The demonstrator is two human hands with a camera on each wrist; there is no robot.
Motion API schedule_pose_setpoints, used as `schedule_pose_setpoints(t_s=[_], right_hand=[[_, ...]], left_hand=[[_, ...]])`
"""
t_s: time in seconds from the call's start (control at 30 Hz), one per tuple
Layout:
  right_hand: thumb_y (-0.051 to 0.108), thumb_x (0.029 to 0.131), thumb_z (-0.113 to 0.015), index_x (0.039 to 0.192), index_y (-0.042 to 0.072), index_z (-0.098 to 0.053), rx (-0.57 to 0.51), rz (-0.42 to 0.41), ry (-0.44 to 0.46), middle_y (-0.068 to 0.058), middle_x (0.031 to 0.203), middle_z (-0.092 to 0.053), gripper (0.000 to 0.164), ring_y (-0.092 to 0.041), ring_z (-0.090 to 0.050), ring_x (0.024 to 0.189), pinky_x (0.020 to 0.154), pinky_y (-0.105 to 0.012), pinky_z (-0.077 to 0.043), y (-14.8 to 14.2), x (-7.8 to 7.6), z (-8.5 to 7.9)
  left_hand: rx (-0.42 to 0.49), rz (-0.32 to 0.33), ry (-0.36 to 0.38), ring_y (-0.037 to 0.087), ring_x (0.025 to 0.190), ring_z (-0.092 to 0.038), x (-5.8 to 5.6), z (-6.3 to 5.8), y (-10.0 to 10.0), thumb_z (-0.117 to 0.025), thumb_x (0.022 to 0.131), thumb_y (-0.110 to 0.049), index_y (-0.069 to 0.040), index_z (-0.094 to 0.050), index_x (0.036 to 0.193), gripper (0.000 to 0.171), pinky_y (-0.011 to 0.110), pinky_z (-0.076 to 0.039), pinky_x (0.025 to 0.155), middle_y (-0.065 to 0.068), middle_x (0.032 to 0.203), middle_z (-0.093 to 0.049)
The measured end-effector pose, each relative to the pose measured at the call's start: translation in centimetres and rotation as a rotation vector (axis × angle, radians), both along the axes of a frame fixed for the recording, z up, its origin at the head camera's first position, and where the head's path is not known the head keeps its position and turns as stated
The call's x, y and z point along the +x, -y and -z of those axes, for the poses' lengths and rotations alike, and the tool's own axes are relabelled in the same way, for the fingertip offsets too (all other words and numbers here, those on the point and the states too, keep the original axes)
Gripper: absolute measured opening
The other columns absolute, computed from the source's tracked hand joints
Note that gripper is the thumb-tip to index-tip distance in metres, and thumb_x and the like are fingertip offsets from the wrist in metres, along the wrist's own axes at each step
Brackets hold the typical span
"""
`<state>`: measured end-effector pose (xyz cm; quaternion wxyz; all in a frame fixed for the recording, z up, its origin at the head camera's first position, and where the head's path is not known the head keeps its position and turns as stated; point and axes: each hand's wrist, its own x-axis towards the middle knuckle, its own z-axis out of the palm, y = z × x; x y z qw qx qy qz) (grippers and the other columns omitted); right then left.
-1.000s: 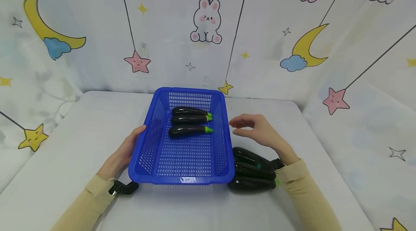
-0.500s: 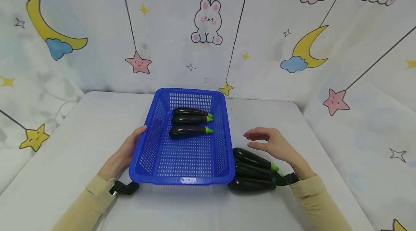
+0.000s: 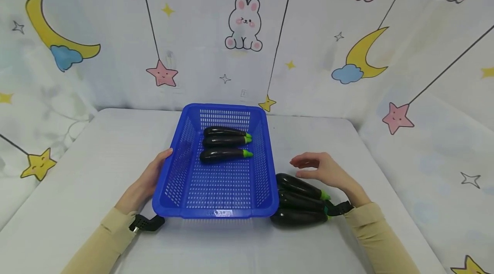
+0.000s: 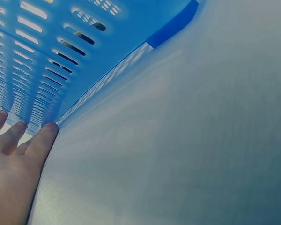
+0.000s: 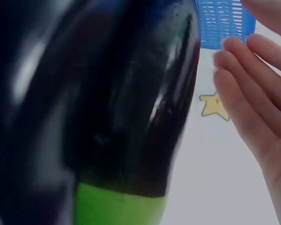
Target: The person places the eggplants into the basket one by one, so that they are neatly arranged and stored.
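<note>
A blue plastic basket [image 3: 216, 212] with slotted walls holds three dark eggplants, the nearest eggplant [image 3: 221, 155] lying with its green stem end to the right. My left hand [image 3: 148, 177] rests against the basket's left side; the left wrist view shows its straight fingers [image 4: 43, 143] touching the outer wall. To the right of the basket, three larger eggplants lie side by side, the farthest eggplant [image 3: 299, 185] closest to my right hand. Holding nothing, my right hand [image 3: 322, 170] hovers just beyond that one, fingers loosely bent. In the right wrist view, a green-ended eggplant [image 5: 136, 117] looms large beside the hand.
A white-covered table [image 3: 216, 248] carries everything. Behind it and at both sides hangs a white cloth backdrop [image 3: 208, 29] printed with rabbits, moons and stars. Each wrist wears a black camera strap, such as the left wrist strap [image 3: 146, 223].
My right hand has moved right and toward me, away from the basket's right rim to the eggplants outside. The left hand and the basket have stayed in place.
</note>
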<state>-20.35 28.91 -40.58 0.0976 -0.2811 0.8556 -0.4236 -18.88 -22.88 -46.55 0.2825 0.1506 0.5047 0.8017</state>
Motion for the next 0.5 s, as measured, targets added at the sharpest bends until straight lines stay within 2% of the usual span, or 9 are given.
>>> schedule_pose_setpoints(t_s=[0.13, 0.3, 0.5], right_hand=[[0.022, 0.087, -0.08, 0.123, 0.007, -0.068, 0.051, -0.037, -0.009, -0.014, 0.121, -0.07, 0.042, -0.033, -0.066, 0.112, 0.096, -0.042, -0.053, -0.2, 0.1, 0.1], [0.027, 0.087, -0.08, 0.125, 0.006, -0.066, 0.098, -0.071, -0.022, -0.012, 0.124, -0.069, 0.046, -0.03, -0.066, 0.113, 0.097, -0.032, -0.053, -0.6, 0.2, -0.4], [0.025, 0.088, -0.079, 0.126, 0.006, -0.066, 0.144, -0.128, 0.001, -0.009, 0.122, -0.07, 0.044, -0.028, -0.067, 0.112, 0.097, -0.037, -0.053, -1.7, 0.2, -1.0]], left_hand=[[-0.036, -0.016, 0.0, 0.018, 0.103, -0.064, -0.1, 0.0, -0.1, -0.028, 0.105, -0.05, -0.009, -0.006, 0.155, 0.068, 0.036, -0.057, 0.084, 0.007, 0.123, -0.058], [-0.029, -0.016, -0.008, 0.018, 0.103, -0.064, 0.0, -0.1, -0.1, -0.028, 0.106, -0.05, -0.009, -0.009, 0.155, 0.066, 0.035, -0.057, 0.083, 0.007, 0.122, -0.059], [-0.011, 0.012, -0.028, 0.017, 0.101, -0.065, 0.0, -0.2, 0.0, -0.026, 0.106, -0.047, -0.005, 0.0, 0.156, 0.07, 0.033, -0.057, 0.082, 0.008, 0.122, -0.059]])
